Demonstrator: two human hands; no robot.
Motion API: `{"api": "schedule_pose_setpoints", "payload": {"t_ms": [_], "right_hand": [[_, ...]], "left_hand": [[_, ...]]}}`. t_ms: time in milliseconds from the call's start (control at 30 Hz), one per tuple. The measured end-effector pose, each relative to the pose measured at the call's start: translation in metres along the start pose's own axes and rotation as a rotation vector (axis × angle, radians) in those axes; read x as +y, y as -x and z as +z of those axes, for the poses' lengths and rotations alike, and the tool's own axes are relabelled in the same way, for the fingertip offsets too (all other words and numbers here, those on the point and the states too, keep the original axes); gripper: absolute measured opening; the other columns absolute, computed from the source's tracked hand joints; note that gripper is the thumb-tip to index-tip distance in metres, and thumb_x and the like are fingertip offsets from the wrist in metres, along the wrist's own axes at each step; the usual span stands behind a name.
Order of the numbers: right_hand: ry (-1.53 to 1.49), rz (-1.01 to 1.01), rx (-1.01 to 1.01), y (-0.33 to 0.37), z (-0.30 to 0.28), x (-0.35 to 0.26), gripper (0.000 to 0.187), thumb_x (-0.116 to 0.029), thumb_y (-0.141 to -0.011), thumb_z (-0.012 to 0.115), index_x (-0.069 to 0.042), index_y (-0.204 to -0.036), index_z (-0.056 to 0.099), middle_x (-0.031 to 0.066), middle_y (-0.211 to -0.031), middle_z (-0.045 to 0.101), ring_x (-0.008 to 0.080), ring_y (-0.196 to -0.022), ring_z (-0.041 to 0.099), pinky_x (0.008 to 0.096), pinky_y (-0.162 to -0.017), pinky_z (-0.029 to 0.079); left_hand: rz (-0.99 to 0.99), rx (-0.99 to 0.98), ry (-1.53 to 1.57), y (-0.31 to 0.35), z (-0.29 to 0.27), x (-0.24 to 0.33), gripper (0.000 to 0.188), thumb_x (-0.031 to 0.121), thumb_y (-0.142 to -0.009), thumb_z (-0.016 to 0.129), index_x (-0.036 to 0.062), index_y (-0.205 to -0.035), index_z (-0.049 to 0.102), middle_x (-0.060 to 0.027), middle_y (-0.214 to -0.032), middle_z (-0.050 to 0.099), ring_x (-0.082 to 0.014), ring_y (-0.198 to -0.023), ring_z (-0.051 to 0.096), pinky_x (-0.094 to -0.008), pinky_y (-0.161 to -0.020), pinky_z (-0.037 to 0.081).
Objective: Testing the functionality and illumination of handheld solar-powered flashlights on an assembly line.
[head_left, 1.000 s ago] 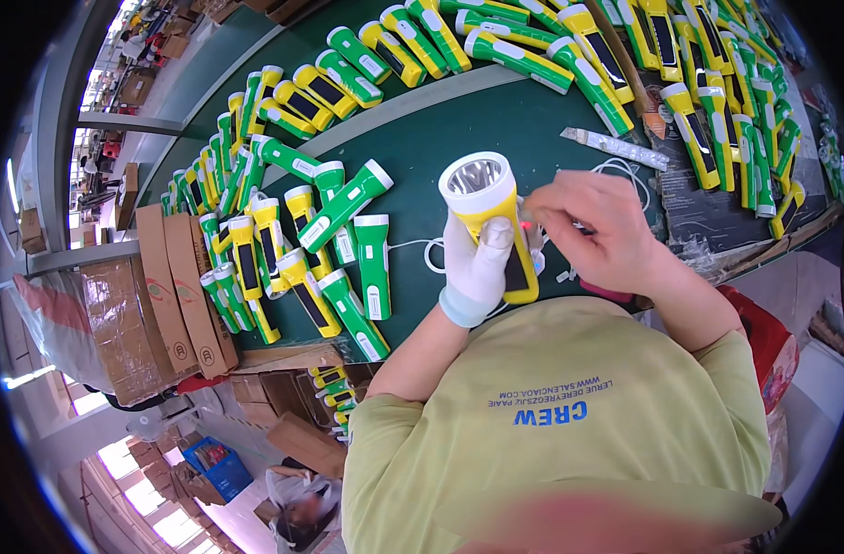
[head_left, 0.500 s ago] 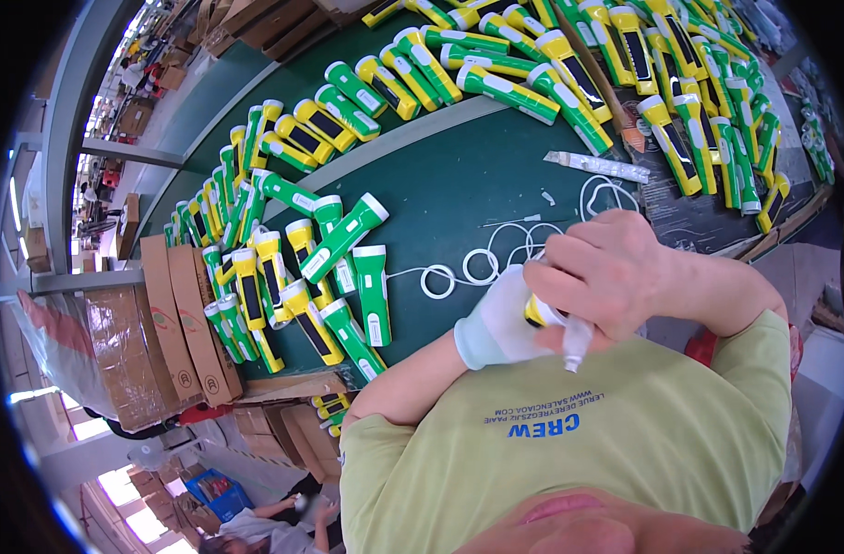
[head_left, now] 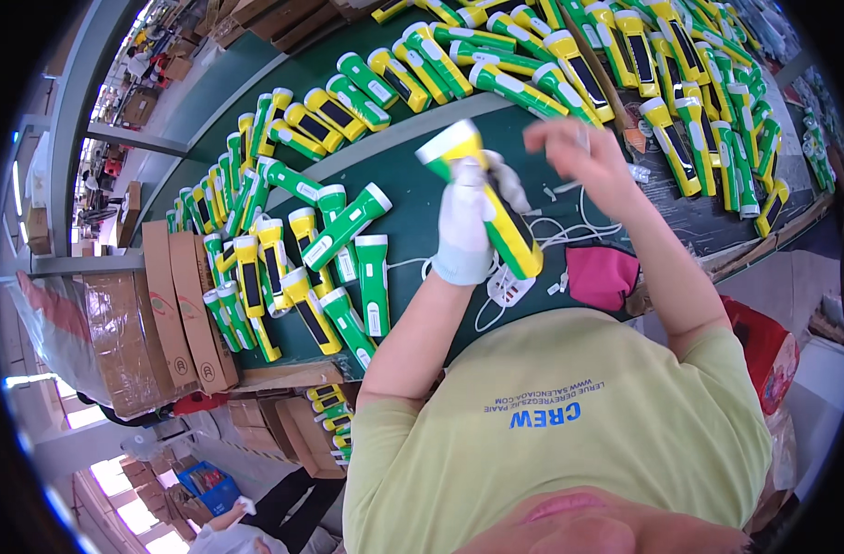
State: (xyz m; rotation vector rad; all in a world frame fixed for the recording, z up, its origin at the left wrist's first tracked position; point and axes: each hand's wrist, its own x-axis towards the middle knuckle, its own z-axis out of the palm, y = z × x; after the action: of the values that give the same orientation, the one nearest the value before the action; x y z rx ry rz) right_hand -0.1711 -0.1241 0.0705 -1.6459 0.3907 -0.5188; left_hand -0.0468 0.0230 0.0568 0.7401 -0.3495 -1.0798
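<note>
My left hand [head_left: 466,226], in a white glove, grips a yellow and green flashlight [head_left: 511,235] with a dark panel along its side. The flashlight is raised over the green bench, its pale head tilted up and to the left. My bare right hand [head_left: 588,164] is apart from it, to the right above the bench, with fingers bent and spread and nothing visible in them. Beside the right hand shows the end of a clear-white strip-like item [head_left: 639,173]; the hand hides the rest. Below the flashlight lie a white power strip [head_left: 508,288] and a white cable [head_left: 569,233].
Several flashlights lie in a pile [head_left: 297,268] at the left, in a row [head_left: 348,102] along the back, and heaped on the right [head_left: 699,120]. A pink cloth [head_left: 603,275] lies near the front edge. Cardboard cartons [head_left: 186,309] stand left; another person [head_left: 246,526] is at lower left.
My left hand has lifted the flashlight away from my chest, out over the bench. My right hand has let go of it and moved away up the bench. The pink cloth and power strip are now uncovered.
</note>
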Motion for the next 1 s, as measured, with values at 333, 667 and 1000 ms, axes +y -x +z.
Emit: {"api": "schedule_pose_setpoints", "payload": {"t_ms": [333, 667, 1000], "right_hand": [[-0.083, -0.409, 0.672, 0.058, -0.132, -0.031, 0.022, -0.019, -0.090, 0.066, -0.001, -0.102, 0.063, 0.0056, -0.082, 0.066, 0.0161, -0.073, 0.064, 0.0323, -0.067, 0.051], [1.540, 0.353, 0.806, 0.088, -0.265, 0.023, 0.062, -0.056, -0.083, 0.067, -0.008, -0.122, 0.060, 0.0125, -0.117, 0.063, 0.0341, -0.094, 0.067, 0.0442, -0.077, 0.053], [0.939, -0.125, 0.672, 0.096, -0.117, -0.017, 0.018, -0.006, -0.075, 0.075, -0.003, -0.090, 0.065, 0.0097, -0.079, 0.062, 0.0210, -0.063, 0.061, 0.0288, -0.056, 0.046]], "left_hand": [[0.223, -0.233, -0.650, -0.009, 0.027, -0.011, 0.074, 0.055, -0.093, 0.055, 0.0048, -0.144, 0.037, -0.0127, -0.142, 0.047, -0.0254, -0.133, 0.044, -0.0388, -0.107, 0.035], [0.542, -0.242, -1.693, -0.115, -0.023, -0.034, 0.054, 0.005, -0.080, 0.058, 0.0086, -0.133, 0.049, -0.0126, -0.133, 0.053, -0.0342, -0.126, 0.048, -0.0426, -0.104, 0.041], [0.722, -0.173, -2.073, -0.163, -0.035, -0.012, 0.036, 0.003, -0.071, 0.067, 0.0156, -0.105, 0.067, -0.0075, -0.103, 0.060, -0.0298, -0.100, 0.058, -0.0396, -0.086, 0.049]]}}
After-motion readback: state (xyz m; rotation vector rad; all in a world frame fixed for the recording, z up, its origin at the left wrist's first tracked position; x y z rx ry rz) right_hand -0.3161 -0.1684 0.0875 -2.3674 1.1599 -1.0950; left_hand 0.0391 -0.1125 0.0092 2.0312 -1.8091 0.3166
